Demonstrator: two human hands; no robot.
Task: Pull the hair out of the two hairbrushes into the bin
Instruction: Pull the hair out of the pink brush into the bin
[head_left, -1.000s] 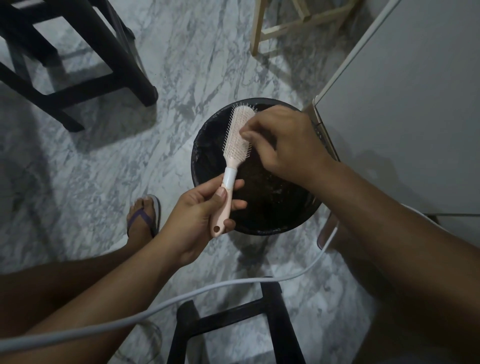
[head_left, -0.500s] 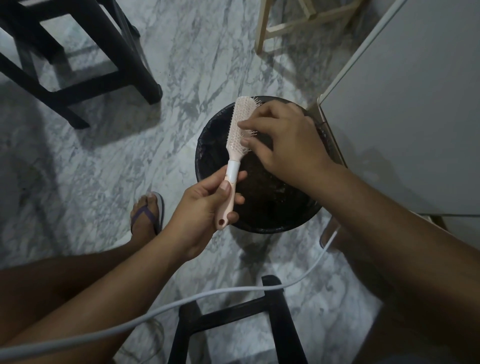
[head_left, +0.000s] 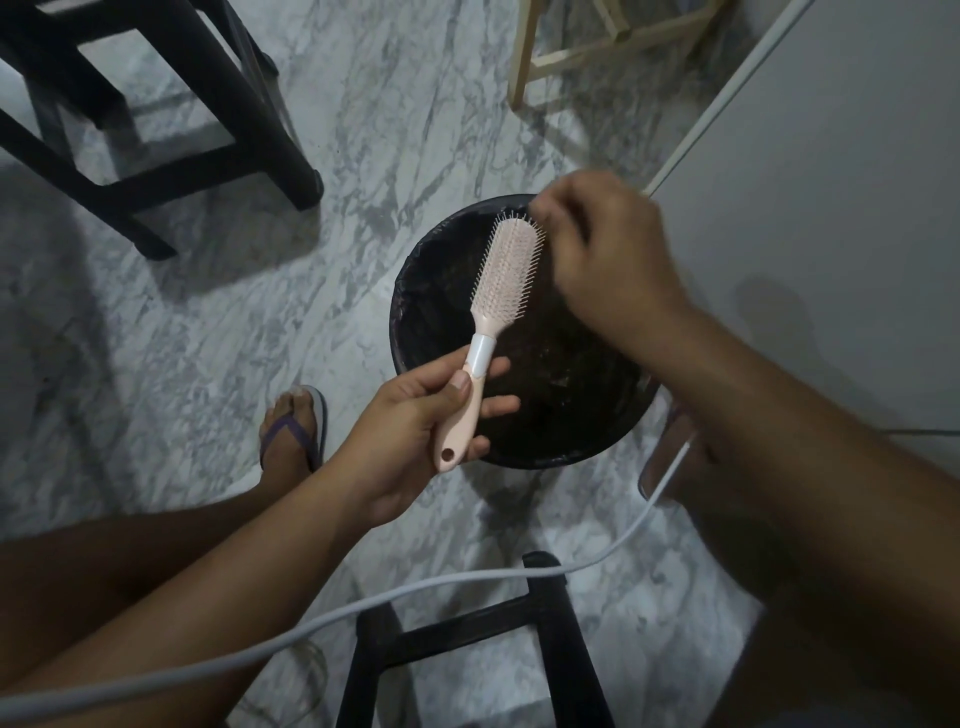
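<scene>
Lifted off the bristles, right hand (head_left: 605, 260) hovers blurred, grip unclear; left hand (head_left: 415, 421) clasps the hairbrush (head_left: 496, 306) handle over bin (head_left: 415, 296).

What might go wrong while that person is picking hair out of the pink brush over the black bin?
The pink plastic hairbrush is held over the round black bin near its left rim, so pulled hair might drift onto the grey marble floor. The left hand pinches only the handle, so a hard tug by the right hand could twist the brush loose into the bin. The white cable hangs across the lap and could snag an arm.
</scene>
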